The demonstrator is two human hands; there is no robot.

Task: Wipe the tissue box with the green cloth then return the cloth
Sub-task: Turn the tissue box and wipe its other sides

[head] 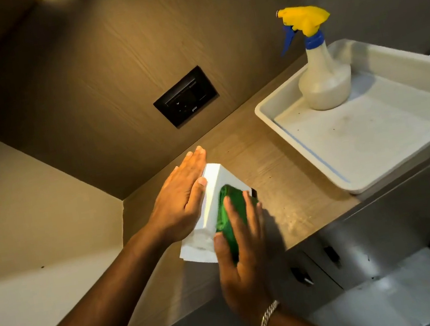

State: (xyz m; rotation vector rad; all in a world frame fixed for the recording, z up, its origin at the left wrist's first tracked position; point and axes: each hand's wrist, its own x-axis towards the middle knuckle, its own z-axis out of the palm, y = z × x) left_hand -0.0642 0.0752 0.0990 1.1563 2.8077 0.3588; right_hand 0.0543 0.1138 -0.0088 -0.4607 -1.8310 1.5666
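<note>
White tissue box (214, 191) at centre of frame, standing on wooden counter (273, 170). Green cloth (228, 211) pressed flat against box's right face under right hand (242, 251) — fingers straight, slightly spread, palm on cloth. Left hand (182, 195) flat against box's left face, fingers straight and together, bracing it. Silver bracelet (268, 319) on right wrist. Right of frame — white tray (351, 184) on counter, spray bottle (320, 74) with yellow-and-blue head upright inside it. Black wall socket (186, 97) upper centre.
</note>
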